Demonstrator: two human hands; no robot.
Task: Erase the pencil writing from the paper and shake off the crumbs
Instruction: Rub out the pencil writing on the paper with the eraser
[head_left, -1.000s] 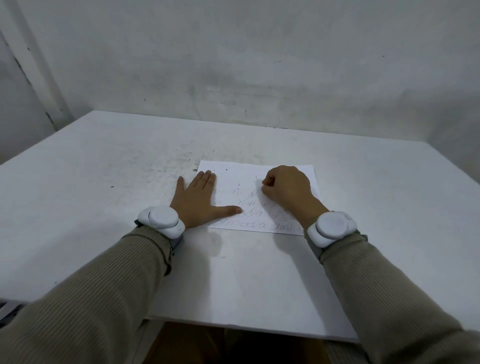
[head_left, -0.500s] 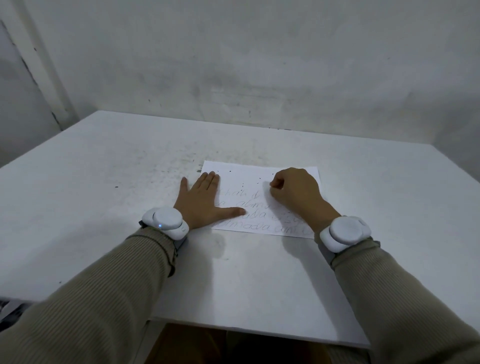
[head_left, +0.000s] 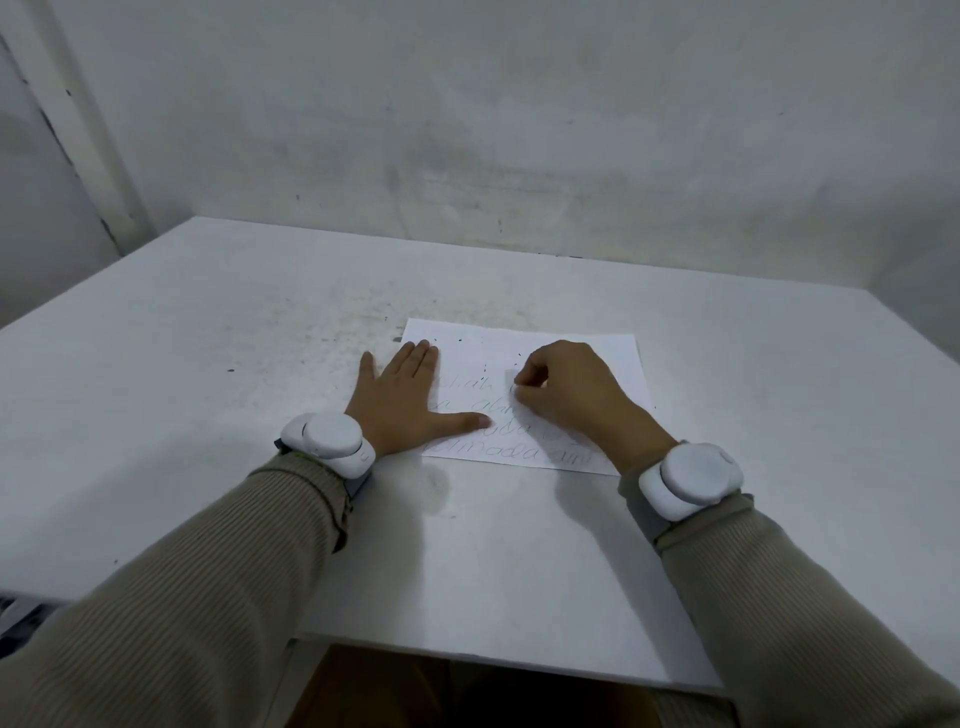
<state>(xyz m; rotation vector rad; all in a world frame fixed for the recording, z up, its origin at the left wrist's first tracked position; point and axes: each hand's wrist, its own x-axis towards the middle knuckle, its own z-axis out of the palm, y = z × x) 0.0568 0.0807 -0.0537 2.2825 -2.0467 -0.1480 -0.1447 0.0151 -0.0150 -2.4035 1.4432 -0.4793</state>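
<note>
A white sheet of paper (head_left: 582, 348) with several lines of pencil writing lies on the white table (head_left: 208, 389). My left hand (head_left: 402, 400) lies flat with straight fingers on the paper's left edge, thumb stretched across the writing. My right hand (head_left: 566, 395) sits over the middle of the sheet with its fingers curled, pinching a small white eraser (head_left: 511, 376) against the paper. Dark crumbs (head_left: 460, 341) dot the top of the sheet. Part of the writing is hidden under my right hand.
Grey smudges and specks mark the table to the left of the paper (head_left: 332, 322). A stained white wall (head_left: 519, 156) stands right behind the table's far edge. The near table edge (head_left: 493, 660) is just in front of my body.
My right hand has shifted slightly over the middle of the paper, and the eraser now shows at its fingertips. My left hand has stayed flat on the left edge.
</note>
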